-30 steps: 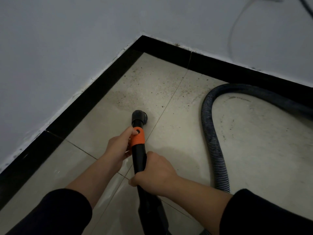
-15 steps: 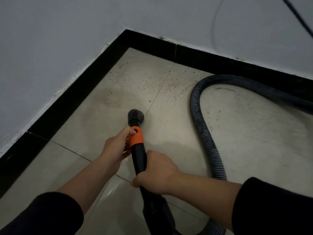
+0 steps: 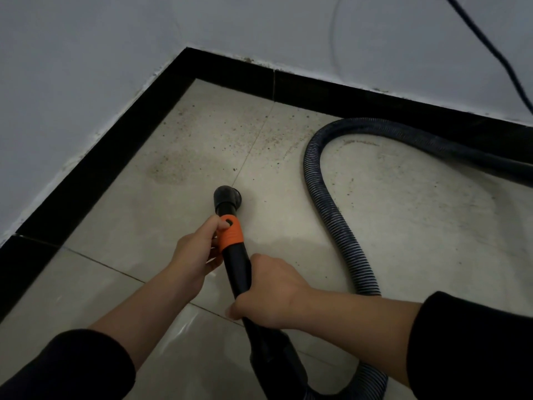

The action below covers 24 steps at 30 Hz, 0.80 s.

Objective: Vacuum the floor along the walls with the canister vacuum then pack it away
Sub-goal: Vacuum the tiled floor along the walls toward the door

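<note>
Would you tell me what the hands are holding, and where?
The black plastic vacuum wand: left hand grips its orange ribbed collar, right hand the shaft behind it.

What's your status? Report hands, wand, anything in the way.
Left hand grips orange collar, right hand grips wand behind it. Nozzle low, short of the corner. Dirt patch ahead; hose loops right, off the path.

I'm working in dim, flat light: faint glare is glinting off the floor tile (image 3: 184, 327) between my sleeves (image 3: 66, 368), which are sinking into black; the skirting (image 3: 86, 183) is bowing towards the edges.
</note>
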Motion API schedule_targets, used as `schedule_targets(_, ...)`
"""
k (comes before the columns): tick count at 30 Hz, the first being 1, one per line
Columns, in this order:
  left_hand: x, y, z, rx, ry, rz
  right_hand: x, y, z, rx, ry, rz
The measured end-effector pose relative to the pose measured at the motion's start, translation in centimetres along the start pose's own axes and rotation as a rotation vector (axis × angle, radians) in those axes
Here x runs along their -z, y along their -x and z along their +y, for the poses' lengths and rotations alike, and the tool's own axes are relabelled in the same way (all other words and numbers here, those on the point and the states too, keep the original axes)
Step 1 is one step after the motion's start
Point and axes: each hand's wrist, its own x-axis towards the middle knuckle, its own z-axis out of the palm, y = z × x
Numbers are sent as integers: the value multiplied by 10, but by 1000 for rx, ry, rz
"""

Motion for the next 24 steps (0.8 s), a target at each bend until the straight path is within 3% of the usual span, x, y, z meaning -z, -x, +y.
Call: schedule_targets(24,-42,3,-2,7,-53,-113,22,18,28,-49,3,40)
